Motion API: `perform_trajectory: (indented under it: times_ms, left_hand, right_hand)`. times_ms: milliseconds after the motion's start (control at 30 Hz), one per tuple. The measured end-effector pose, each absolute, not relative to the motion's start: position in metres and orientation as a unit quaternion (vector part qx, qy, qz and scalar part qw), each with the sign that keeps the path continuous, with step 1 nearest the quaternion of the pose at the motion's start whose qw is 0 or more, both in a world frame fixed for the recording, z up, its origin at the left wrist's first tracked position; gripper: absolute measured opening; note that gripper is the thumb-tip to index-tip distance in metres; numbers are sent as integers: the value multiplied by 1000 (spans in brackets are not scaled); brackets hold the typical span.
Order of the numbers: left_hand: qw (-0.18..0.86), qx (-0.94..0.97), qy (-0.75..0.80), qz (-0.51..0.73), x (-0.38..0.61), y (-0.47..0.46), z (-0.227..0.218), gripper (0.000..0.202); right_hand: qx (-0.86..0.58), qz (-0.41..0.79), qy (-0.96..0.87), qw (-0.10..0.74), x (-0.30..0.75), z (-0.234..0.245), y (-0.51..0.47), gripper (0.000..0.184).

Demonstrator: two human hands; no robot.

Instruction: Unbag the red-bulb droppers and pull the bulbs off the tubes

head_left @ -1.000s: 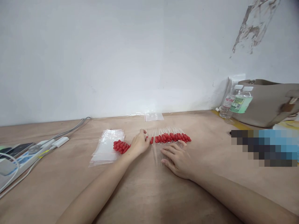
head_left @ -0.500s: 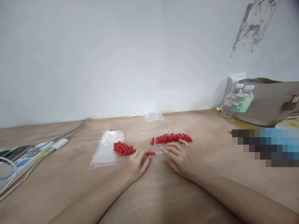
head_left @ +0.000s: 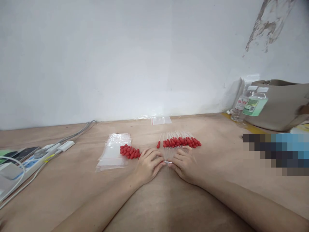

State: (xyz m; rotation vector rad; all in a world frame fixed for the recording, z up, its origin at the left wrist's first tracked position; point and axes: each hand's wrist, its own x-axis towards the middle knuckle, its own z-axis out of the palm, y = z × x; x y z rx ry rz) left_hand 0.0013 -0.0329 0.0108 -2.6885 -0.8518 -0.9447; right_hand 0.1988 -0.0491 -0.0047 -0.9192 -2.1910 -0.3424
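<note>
My left hand (head_left: 147,164) and my right hand (head_left: 184,164) meet at the table's middle, fingers pinched on the two ends of a thin clear glass dropper tube (head_left: 168,161). Its red bulb is hidden inside the left fingers. Just beyond the hands lies a row of clear droppers with red rubber bulbs (head_left: 181,142); one single dropper (head_left: 158,144) lies apart at its left end. A loose heap of red bulbs (head_left: 129,151) rests left of my left hand, partly on a stack of small clear zip bags (head_left: 113,154).
A power strip with cables and phones (head_left: 26,159) lies at the far left. One clear bag (head_left: 161,120) sits by the wall. Two water bottles (head_left: 251,103) and a beige bag (head_left: 282,103) stand at the right, with a blurred patch in front.
My left hand drew back from the dropper row toward me with one red-bulbed dropper. It then closed over the bulb end, and both hands now pinch the tube together.
</note>
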Motion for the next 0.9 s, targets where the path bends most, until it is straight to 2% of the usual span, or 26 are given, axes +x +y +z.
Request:
perform_trajectory:
  times_ms: [367, 633, 900]
  left_hand:
    - [84, -928, -276, -237, -1, -39, 17, 18]
    - [70, -934, -271, -223, -4, -42, 17, 18]
    - [54, -940, -258, -218, -6, -45, 21, 18]
  right_hand:
    - [-301, -164, -862, 374, 204, -2, -53, 19]
    - [-270, -211, -857, 384, 210, -6, -53, 10]
    - [-229, -273, -849, 391, 217, -10, -56, 18]
